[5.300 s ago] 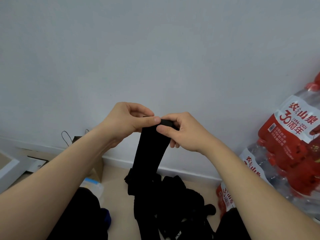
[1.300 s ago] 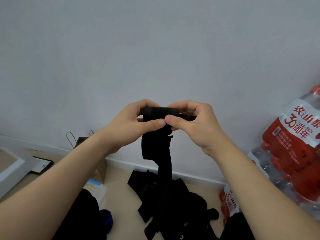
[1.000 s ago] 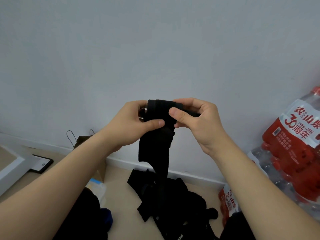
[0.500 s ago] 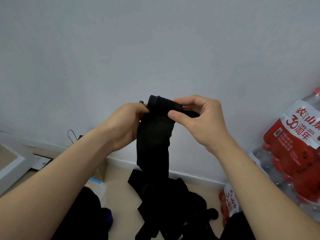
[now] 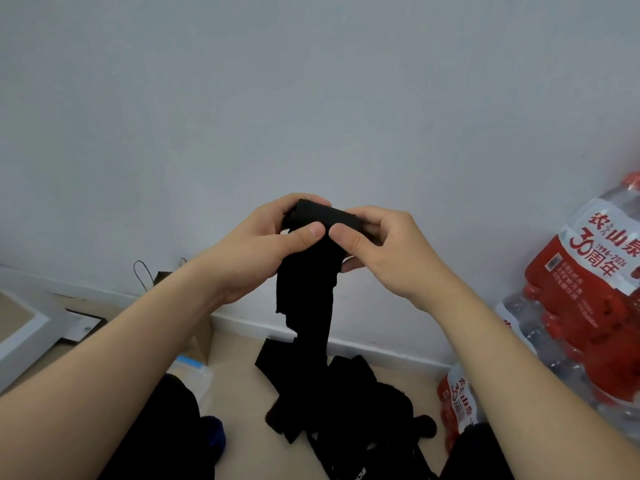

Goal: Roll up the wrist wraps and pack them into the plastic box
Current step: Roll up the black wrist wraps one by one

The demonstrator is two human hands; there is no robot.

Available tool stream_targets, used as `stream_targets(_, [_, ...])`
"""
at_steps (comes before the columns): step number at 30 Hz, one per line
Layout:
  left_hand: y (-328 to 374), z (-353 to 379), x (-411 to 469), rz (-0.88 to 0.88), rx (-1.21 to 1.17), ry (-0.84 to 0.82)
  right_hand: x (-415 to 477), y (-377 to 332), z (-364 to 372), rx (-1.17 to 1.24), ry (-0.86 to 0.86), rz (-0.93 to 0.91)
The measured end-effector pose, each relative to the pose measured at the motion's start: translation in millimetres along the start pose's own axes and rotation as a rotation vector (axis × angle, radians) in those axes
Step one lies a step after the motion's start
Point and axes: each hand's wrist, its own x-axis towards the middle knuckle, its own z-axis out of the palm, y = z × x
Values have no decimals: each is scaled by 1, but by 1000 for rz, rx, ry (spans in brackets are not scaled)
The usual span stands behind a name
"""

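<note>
A black wrist wrap is held up in front of the wall, its top end wound into a thick roll. My left hand grips the roll's left side and my right hand grips its right side, thumbs meeting on the front. The unrolled tail hangs straight down to a pile of more black wraps on the floor. A clear plastic box with a blue edge sits low on the left, partly hidden behind my left forearm.
Shrink-wrapped packs of water bottles with red labels stand at the right. A brown paper bag leans against the wall's skirting on the left. A white board edge lies at far left. My dark-clad knees fill the bottom corners.
The roll at the top of the wrap has grown thicker as both hands kept winding it. My left thumb has come back onto the front of the roll, and the hanging tail has shortened.
</note>
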Motion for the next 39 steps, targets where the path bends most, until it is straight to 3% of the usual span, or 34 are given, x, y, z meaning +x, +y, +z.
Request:
stream_targets(4, [-5, 6, 4, -68, -63, 41, -2, -1, 0, -217, 118, -93])
stream_targets(8, [-9, 9, 5, -101, 33, -34, -2, -1, 9, -399, 193, -259])
stream_targets(12, [-6, 8, 5, -64, 93, -9, -1, -2, -1, -170, 71, -175])
stream_targets(15, [-8, 10, 4, -39, 135, -10, -2, -1, -11, 81, -8, 4])
stream_targets(19, [-7, 6, 5, -2, 126, 15, -1, 1, -12, 37, -43, 59])
stream_targets(23, [-4, 9, 5, -63, -25, -126, -1, 4, -15, 54, 26, -8])
stream_targets(29, [-4, 14, 4, 22, 135, -1, -1, 6, -15, 22, -48, -56])
stream_targets(34, [0, 11, 2, 153, 210, 34, -2, 11, -18, 185, -206, 73])
stream_targets(39, [-5, 8, 3, 219, 365, 91, -3, 14, -10, 216, -103, 142])
